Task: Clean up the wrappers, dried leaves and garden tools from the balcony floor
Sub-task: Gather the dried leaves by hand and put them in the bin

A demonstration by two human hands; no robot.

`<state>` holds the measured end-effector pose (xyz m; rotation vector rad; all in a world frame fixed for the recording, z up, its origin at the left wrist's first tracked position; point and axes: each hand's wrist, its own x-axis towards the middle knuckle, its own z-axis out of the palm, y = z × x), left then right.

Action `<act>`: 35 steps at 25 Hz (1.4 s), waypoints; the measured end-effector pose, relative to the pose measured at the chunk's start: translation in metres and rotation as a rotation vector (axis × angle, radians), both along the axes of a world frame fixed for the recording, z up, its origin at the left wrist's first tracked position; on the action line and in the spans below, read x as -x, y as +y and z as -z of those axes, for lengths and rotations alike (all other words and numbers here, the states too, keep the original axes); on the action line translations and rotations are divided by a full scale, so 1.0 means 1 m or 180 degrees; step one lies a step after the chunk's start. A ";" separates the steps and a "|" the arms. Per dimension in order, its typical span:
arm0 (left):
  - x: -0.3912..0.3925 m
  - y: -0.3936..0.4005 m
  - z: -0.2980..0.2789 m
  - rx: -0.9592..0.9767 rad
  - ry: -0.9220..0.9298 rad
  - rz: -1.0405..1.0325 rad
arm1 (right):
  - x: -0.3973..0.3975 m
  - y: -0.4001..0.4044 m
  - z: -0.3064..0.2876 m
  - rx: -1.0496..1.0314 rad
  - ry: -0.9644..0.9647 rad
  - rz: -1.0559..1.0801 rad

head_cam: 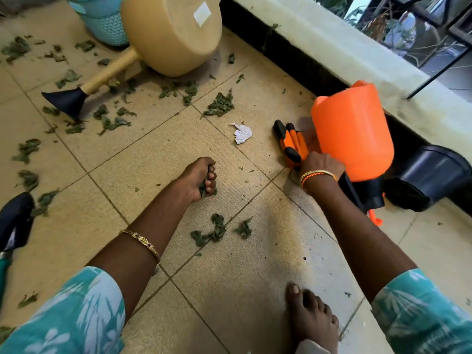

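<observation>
Dried green leaves [219,104] lie scattered over the beige balcony tiles, with a small clump [213,231] near my arms. My left hand [200,178] is closed in a fist around a bunch of leaves just above the floor. My right hand [321,166] curls over the near end of orange-and-black pruning shears [290,141] lying on the tiles, right beside an orange sprayer bottle [352,134] tipped on its black pump head. A crumpled white wrapper [242,134] sits on the floor left of the shears.
A beige watering can [168,34] lies on its side at the back, with a teal basket [104,21] behind it. A black trowel [15,221] is at the left edge. A black pot [429,177] lies tipped by the parapet wall [344,54]. My bare foot [311,320] is near the bottom.
</observation>
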<state>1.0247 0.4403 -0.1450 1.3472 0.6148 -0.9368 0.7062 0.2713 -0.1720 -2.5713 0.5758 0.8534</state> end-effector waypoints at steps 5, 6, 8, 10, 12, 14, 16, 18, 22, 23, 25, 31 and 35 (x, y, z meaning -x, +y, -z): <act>0.005 0.006 0.001 -0.0124 -0.0035 0.0078 | 0.024 0.009 -0.004 0.0039 -0.0088 -0.0160; 0.006 0.008 0.000 -0.0156 -0.0059 0.0063 | 0.006 0.017 -0.021 -0.0068 -0.0057 0.0166; 0.005 0.014 -0.002 -0.0188 -0.0136 -0.0006 | -0.084 0.006 -0.035 0.0329 -0.0366 -0.0119; 0.003 0.020 -0.004 -0.0154 -0.0200 -0.0160 | -0.219 -0.003 -0.041 0.0258 -0.1107 -0.0365; 0.001 0.029 -0.004 -0.0125 -0.0228 -0.0342 | -0.318 -0.010 -0.045 -0.0180 -0.1680 -0.0658; -0.002 0.037 -0.002 -0.0110 -0.0198 -0.0452 | -0.360 -0.005 -0.006 0.0173 -0.1380 -0.1074; -0.003 0.044 0.002 -0.0106 -0.0154 -0.0510 | -0.348 0.001 0.023 0.0414 -0.1476 -0.1106; -0.004 0.048 0.006 -0.0094 -0.0111 -0.0549 | -0.343 0.004 0.037 0.0341 -0.2094 -0.1201; -0.004 0.051 0.011 -0.0082 -0.0105 -0.0563 | -0.346 -0.003 0.021 -0.0017 -0.2563 -0.0787; -0.005 0.049 0.012 -0.0103 -0.0134 -0.0554 | -0.344 -0.004 0.014 -0.0190 -0.2583 -0.0375; -0.007 0.044 0.010 -0.0148 -0.0206 -0.0489 | -0.343 -0.005 -0.005 -0.0790 -0.2528 0.0647; -0.008 0.013 -0.001 -0.0047 -0.0310 -0.0070 | -0.310 0.019 -0.060 -0.3229 -0.1626 0.1770; -0.005 0.001 -0.005 -0.0184 -0.0662 0.0147 | -0.299 0.049 -0.048 -0.2103 -0.2056 0.0800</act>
